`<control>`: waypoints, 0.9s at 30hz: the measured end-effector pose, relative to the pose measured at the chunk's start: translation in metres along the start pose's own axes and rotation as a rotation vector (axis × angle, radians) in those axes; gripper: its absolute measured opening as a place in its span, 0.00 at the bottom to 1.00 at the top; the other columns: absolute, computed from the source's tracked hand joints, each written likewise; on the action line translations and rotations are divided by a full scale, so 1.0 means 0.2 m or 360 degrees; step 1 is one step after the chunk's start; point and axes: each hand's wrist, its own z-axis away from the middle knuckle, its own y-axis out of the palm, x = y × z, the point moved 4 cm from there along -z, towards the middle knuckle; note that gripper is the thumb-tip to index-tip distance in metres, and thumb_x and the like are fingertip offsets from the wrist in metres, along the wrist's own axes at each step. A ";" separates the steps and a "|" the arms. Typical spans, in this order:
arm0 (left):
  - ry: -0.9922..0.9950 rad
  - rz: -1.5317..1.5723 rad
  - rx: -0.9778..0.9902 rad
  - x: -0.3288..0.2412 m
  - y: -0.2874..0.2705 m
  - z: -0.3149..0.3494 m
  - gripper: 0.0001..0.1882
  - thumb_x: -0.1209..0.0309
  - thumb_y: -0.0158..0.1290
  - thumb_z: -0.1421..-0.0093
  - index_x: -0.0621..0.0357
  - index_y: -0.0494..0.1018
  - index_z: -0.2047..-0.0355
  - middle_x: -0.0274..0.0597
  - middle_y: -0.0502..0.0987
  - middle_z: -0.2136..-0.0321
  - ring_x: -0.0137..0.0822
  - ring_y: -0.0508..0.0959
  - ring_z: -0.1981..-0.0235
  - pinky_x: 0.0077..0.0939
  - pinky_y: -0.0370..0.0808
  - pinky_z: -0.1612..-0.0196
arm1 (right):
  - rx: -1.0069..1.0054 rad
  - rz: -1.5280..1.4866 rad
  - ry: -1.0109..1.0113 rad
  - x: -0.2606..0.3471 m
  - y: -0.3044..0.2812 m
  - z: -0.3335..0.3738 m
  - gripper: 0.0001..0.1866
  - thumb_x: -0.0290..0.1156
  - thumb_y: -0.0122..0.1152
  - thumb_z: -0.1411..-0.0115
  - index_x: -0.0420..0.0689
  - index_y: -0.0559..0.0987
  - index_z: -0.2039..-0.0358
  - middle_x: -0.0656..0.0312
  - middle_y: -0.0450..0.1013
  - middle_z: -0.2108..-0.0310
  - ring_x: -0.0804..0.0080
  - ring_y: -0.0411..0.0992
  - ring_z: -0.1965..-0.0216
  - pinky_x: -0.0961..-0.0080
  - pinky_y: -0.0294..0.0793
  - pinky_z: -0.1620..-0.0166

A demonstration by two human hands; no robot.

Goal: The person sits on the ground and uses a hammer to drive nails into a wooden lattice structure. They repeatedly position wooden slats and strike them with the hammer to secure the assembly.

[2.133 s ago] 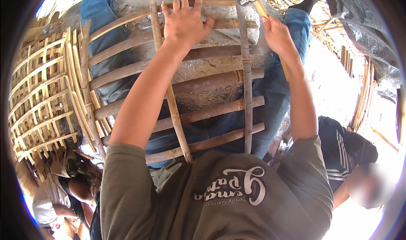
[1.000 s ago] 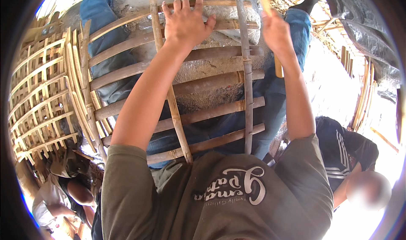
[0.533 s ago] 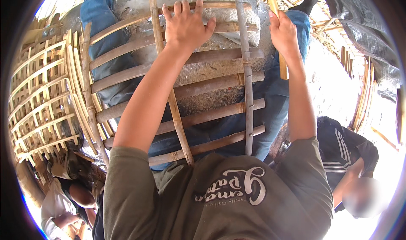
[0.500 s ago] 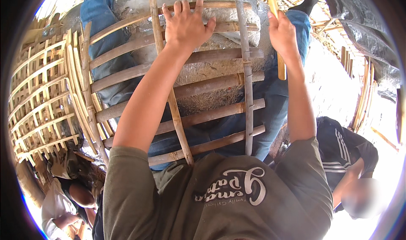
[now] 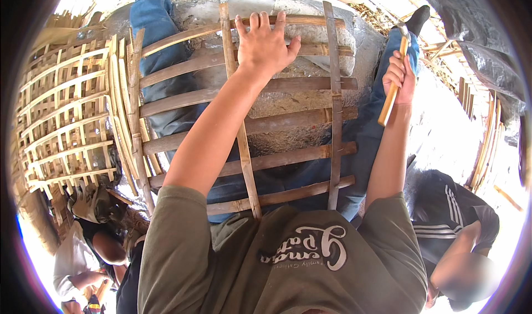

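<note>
A panel of crossed bamboo slats (image 5: 302, 121) lies over my legs and a rough grey block. My left hand (image 5: 264, 46) rests on its far edge, fingers spread across the topmost slat and thumb apart. On the right, past the panel's slat ends, my right hand (image 5: 400, 80) is closed around the wooden handle of a hammer (image 5: 392, 104). The hammer's metal head points away from me, near my right foot, and is clear of the slats.
Finished-looking lattice panels of paler bamboo (image 5: 66, 112) stand at the left. A person in a black striped shirt (image 5: 443, 209) sits close on my right; another person (image 5: 77, 258) is at the lower left. Grey plastic sheeting (image 5: 487, 53) hangs at the upper right.
My right hand has swung outward to the right and lower with the hammer, away from the panel's far corner. The hammer's head has come into fuller view. My left hand keeps its place on the slat.
</note>
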 end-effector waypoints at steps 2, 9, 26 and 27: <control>0.0000 -0.0012 -0.0017 0.00 0.00 -0.01 0.36 0.42 0.38 0.33 0.51 0.61 0.33 0.57 0.68 0.42 0.53 0.65 0.37 0.66 0.53 0.33 | 0.0034 -0.0289 -0.0086 0.05 -0.14 -0.01 0.16 0.37 0.42 0.26 0.36 0.68 0.61 0.70 0.58 0.77 0.86 0.53 0.84 0.88 0.56 0.83; 0.0004 -0.0003 -0.0067 0.01 0.01 0.00 0.36 0.41 0.39 0.33 0.51 0.62 0.33 0.57 0.68 0.42 0.53 0.66 0.38 0.66 0.53 0.34 | -0.0017 -0.0684 -0.0294 0.08 -0.26 -0.01 0.17 0.38 0.39 0.26 0.36 0.68 0.64 0.68 0.58 0.78 0.82 0.57 0.83 0.84 0.60 0.80; 0.0041 -0.0117 -0.0130 0.03 0.04 -0.02 0.38 0.37 0.35 0.34 0.44 0.60 0.31 0.57 0.66 0.38 0.56 0.65 0.35 0.66 0.53 0.32 | -0.0179 -0.0373 -0.0310 0.02 -0.24 -0.03 0.21 0.45 0.37 0.25 0.40 0.68 0.65 0.72 0.55 0.80 0.84 0.53 0.83 0.85 0.56 0.79; 0.0040 -0.0109 -0.0132 0.04 0.04 -0.02 0.38 0.37 0.36 0.34 0.44 0.60 0.31 0.57 0.67 0.38 0.55 0.65 0.35 0.65 0.53 0.32 | -0.0170 -0.0361 -0.0317 0.03 -0.24 -0.03 0.20 0.45 0.37 0.25 0.40 0.68 0.65 0.72 0.56 0.80 0.84 0.53 0.83 0.85 0.56 0.79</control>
